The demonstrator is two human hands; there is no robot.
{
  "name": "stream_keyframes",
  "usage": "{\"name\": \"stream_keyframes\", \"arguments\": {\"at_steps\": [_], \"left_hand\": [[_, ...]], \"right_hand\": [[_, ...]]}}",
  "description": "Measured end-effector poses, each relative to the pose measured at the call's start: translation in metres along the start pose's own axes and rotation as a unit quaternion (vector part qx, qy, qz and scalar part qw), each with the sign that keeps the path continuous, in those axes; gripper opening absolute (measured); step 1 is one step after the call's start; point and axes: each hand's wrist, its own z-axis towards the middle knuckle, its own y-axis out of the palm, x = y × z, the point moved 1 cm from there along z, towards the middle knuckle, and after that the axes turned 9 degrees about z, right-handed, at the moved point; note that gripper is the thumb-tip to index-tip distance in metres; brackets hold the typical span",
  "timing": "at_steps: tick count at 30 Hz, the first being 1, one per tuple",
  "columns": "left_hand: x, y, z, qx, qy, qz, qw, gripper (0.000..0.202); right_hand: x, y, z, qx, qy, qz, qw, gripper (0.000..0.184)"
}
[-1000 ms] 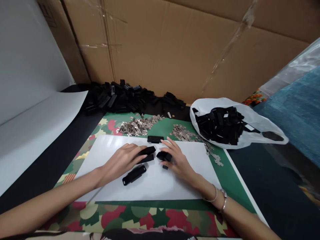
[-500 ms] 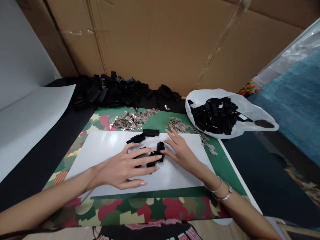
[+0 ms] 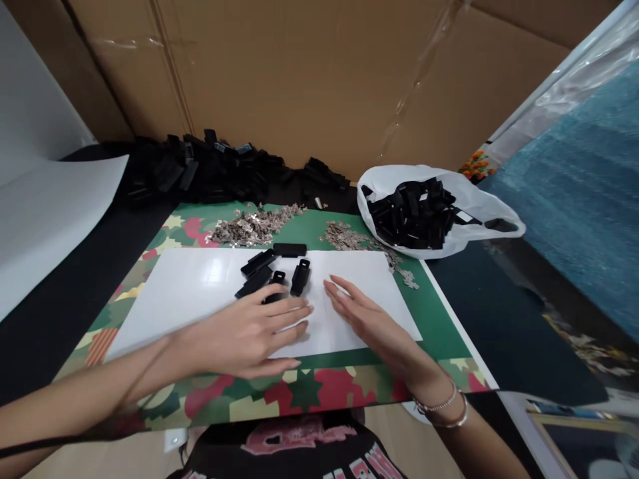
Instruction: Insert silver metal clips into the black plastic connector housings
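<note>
On a white sheet [image 3: 200,286] lie several small black plastic pieces, long and narrow. My left hand [image 3: 257,329] is spread flat, palm down, just in front of them, and its fingers partly cover one piece [image 3: 277,279]. Another black piece [image 3: 300,277] with a hole at its end stands out beyond my fingertips. Farther back are a black piece [image 3: 289,249] at the sheet's far edge and two slanted ones to its left. My right hand [image 3: 367,313], fingers stretched out and held together, is over the right part of the sheet, apart from the pieces.
Behind the sheet are two piles of small metal clips [image 3: 254,226] on a green mat [image 3: 309,226]. A white plastic bag [image 3: 479,199] full of black pieces sits at the right. A heap of black pieces [image 3: 200,169] lines the cardboard wall [image 3: 299,80].
My hands have drawn apart and back toward me. The black pieces between them are now uncovered, one lying apart. The camera view has shifted slightly.
</note>
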Motion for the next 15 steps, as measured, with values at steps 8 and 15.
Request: {"name": "stream_keyframes", "arguments": {"at_steps": [8,15], "left_hand": [[0.037,0.046,0.021,-0.079,-0.144,0.03,0.986,0.074],[0.035,0.048,0.022,-0.074,-0.138,0.055,0.986,0.074]], "right_hand": [[0.002,-0.004,-0.002,-0.012,-0.016,0.123,0.992,0.033],[0.012,-0.022,-0.029,0.016,-0.203,-0.398,0.895,0.048]]}}
